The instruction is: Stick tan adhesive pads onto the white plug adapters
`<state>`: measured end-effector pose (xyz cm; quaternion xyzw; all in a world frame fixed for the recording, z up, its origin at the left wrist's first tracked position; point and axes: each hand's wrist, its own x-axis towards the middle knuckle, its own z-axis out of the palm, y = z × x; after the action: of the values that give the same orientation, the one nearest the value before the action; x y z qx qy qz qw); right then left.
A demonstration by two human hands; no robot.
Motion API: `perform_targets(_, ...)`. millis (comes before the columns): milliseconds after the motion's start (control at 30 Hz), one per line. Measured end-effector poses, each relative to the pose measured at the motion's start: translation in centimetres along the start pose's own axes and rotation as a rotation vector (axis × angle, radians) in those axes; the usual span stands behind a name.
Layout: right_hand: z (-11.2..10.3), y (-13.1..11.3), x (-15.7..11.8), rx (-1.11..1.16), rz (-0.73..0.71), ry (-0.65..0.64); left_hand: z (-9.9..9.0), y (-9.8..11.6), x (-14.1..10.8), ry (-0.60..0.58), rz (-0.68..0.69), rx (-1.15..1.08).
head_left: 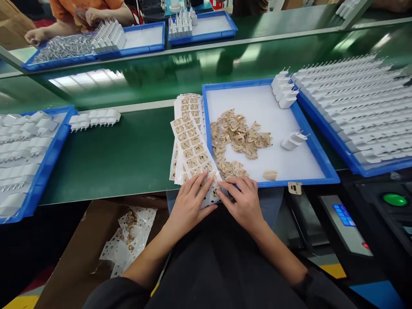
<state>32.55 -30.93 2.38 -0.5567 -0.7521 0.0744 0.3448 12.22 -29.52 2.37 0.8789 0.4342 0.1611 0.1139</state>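
Observation:
A white sheet of tan stickers [195,148] lies slantwise over a stack of similar sheets [190,101], its near end at the front edge of the bench. My left hand [190,198] grips that near end, fingers on top and thumb lower down. At the sheet's right edge, my right hand [245,202] has thumb and fingertips closed on the lower corner; whether a single sticker is between them is hidden. Just beyond my hands, a heap of loose tan stickers [240,133] fills the left part of a blue-rimmed tray [273,184]. One sticker [270,174] lies apart near its front rim.
White plug adapters [285,89] and a single adapter [293,140] are in the tray. Adapters fill trays at right [357,107] and left [24,150]. A sticker [294,188] hangs at the front edge. Below left, a cardboard box [77,253] holds scraps. A co-worker [86,13] sits opposite.

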Motion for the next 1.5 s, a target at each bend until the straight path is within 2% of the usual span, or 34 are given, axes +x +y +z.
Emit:
perform_targets(167, 0.5, -0.2, 0.8, 0.055, 0.001, 0.031, -0.3, 0.2, 0.7, -0.022, -0.018, 0.041)
perform_targets(267, 0.2, 0.0, 1.4, 0.107, -0.074, 0.038, -0.8, -0.2, 1.6, -0.05, 0.008, 0.055)
perform_targets(367, -1.3, 0.4, 1.5, 0.37, -0.154, 0.035, -1.5, -1.1, 2.1, -0.079, 0.044, 0.056)
perform_targets(433, -2.6, 0.9, 1.1, 0.527, -0.11, 0.078, -2.2, -1.7, 2.6, -0.095, 0.065, 0.061)
perform_targets(500, -3.8, 1.5, 0.4, 0.577, -0.04, 0.125, -2.9, -2.1, 4.0, -0.09, 0.08, 0.074)
perform_targets(567, -4.7, 2.0, -0.3, 0.571, -0.03, 0.132, -3.6, -1.6, 6.7, -0.057, 0.1, 0.077)
perform_targets(667, -5.3, 2.2, -1.4, 0.551, -0.058, 0.139, -3.5, 1.2, 13.2, -0.003, 0.214, 0.034)
perform_targets(767, -5.5, 2.0, -2.3, 0.543, -0.041, 0.158, -1.4, 5.7, 20.6, 0.021, 0.406, 0.048)
perform_targets(867, -5.8, 1.8, -3.3, 0.494, -0.018, 0.157, 1.8, 9.8, 26.4, 0.015, 0.667, 0.128)
perform_targets(933, -6.0, 1.9, -4.0, 0.455, -0.005, 0.145, 3.6, 11.5, 28.9, -0.042, 0.767, 0.169)
perform_targets(1033, -6.4, 2.3, -4.9, 0.415, 0.052, 0.142, 4.4, 12.4, 30.5, -0.143, 0.76, 0.197)
perform_targets(1100, -6.6, 2.8, -5.4, 0.416, 0.1, 0.162, 3.2, 11.8, 29.8, -0.155, 0.69, 0.133)
perform_targets(1167, -6.7, 3.3, -5.7, 0.456, 0.122, 0.184, 0.9, 10.6, 27.4, -0.127, 0.58, -0.092)
perform_targets(1267, -6.8, 3.8, -5.3, 0.562, 0.108, 0.19, -3.1, 7.8, 21.0, -0.064, 0.36, -0.609)
perform_targets(1333, -6.8, 3.8, -4.6, 0.663, 0.096, 0.179, -4.8, 5.9, 15.9, -0.036, 0.223, -0.84)
perform_targets(1400, -6.6, 3.5, -3.6, 0.787, 0.083, 0.156, -5.0, 4.4, 11.5, 0.017, 0.075, -1.015)
perform_targets(1500, -6.2, 2.2, -1.6, 0.953, 0.036, 0.072, -3.4, 3.0, 6.9, 0.116, -0.11, -1.166)
